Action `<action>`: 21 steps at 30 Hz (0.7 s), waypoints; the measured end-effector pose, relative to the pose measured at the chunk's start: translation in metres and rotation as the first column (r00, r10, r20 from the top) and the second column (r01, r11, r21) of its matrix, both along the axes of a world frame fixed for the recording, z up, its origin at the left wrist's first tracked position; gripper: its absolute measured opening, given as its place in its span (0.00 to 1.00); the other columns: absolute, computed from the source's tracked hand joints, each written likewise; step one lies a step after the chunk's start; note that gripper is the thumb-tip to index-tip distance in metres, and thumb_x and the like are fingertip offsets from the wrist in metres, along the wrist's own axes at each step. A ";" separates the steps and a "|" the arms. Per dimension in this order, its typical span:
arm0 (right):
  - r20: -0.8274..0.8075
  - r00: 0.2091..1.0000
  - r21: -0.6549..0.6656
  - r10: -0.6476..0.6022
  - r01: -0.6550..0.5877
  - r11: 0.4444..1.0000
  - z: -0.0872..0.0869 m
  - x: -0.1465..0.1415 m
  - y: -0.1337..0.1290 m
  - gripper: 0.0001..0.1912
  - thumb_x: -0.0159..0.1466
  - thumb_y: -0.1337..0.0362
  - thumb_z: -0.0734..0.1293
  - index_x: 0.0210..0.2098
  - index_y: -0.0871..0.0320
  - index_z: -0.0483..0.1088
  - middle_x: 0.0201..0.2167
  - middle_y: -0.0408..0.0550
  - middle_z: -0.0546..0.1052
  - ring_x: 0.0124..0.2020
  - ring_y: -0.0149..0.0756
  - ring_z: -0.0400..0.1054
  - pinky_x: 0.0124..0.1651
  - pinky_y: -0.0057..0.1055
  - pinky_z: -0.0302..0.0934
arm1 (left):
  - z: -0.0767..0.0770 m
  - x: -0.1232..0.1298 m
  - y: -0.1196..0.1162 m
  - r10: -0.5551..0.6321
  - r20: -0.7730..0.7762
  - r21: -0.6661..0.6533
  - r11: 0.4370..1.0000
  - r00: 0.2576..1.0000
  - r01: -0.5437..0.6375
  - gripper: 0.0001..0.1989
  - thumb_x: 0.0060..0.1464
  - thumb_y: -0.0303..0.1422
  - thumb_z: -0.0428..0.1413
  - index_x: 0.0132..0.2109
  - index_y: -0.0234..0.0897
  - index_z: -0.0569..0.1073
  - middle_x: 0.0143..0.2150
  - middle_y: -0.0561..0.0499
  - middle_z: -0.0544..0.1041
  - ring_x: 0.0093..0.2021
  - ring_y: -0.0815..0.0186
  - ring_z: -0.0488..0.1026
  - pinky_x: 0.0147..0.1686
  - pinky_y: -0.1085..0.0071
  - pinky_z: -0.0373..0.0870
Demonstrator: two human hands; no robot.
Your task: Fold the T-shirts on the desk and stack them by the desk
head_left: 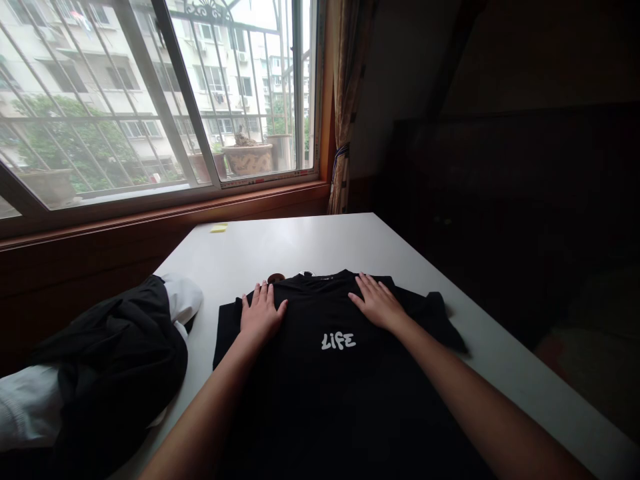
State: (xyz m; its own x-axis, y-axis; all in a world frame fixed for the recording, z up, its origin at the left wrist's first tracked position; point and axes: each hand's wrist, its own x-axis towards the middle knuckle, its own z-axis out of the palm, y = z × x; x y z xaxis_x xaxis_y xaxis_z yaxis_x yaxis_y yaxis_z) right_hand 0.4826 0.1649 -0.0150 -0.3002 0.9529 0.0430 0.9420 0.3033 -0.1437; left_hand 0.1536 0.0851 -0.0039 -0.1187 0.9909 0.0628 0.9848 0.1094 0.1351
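A black T-shirt (pixel 320 393) with white lettering on its chest lies spread on the white table (pixel 300 243), its collar toward the far side. Flat on its left shoulder area rests my left hand (pixel 261 312), fingers spread. My right hand (pixel 376 303) lies palm down near the right shoulder, fingers slightly apart. Neither hand grips the cloth. The right sleeve (pixel 440 323) reaches out beyond my right hand. Just past my left fingertips, a small brown round object (pixel 276 277) shows partly behind the shirt's edge.
A heap of black and white clothing (pixel 125 353) lies at the table's left edge. A yellow slip (pixel 219 228) sits near the far left corner. Behind the table are a barred window (pixel 150 100) and a tied curtain (pixel 345 100). The right side of the room is dark.
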 end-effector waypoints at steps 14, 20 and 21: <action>-0.024 1.000 0.028 0.009 -0.008 1.000 -0.004 0.002 0.000 0.40 0.73 0.41 0.47 0.74 0.60 0.48 0.76 0.51 0.47 0.76 0.43 0.39 0.75 0.45 0.36 | 0.004 -0.078 -0.036 0.073 0.060 0.159 0.984 0.996 -0.082 0.27 0.68 0.42 0.45 0.67 0.33 0.66 0.69 0.36 0.67 0.69 0.48 0.62 0.67 0.47 0.55; -0.028 0.999 0.036 0.016 -0.015 0.999 -0.005 0.004 0.003 0.39 0.73 0.43 0.48 0.74 0.61 0.51 0.75 0.51 0.49 0.76 0.42 0.40 0.75 0.45 0.37 | 0.002 -0.105 -0.039 0.097 0.134 0.248 0.960 0.986 -0.128 0.23 0.65 0.32 0.44 0.63 0.33 0.70 0.56 0.39 0.77 0.59 0.55 0.72 0.63 0.58 0.62; -0.031 0.999 0.035 0.017 -0.016 0.999 -0.005 0.004 0.003 0.39 0.73 0.43 0.48 0.73 0.61 0.51 0.75 0.51 0.49 0.76 0.42 0.40 0.75 0.45 0.38 | 0.002 -0.107 -0.038 0.106 0.147 0.251 0.958 0.983 -0.141 0.24 0.63 0.30 0.44 0.63 0.33 0.70 0.54 0.40 0.78 0.58 0.56 0.72 0.63 0.59 0.62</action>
State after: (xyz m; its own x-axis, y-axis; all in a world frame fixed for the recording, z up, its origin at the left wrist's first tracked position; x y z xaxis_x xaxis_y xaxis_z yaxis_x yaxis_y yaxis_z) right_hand 0.4869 0.1676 -0.0197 -0.3143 0.9455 0.0854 0.9320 0.3244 -0.1618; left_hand 0.0466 0.0470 -0.0021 -0.2635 0.9196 0.2913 0.9375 0.1731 0.3018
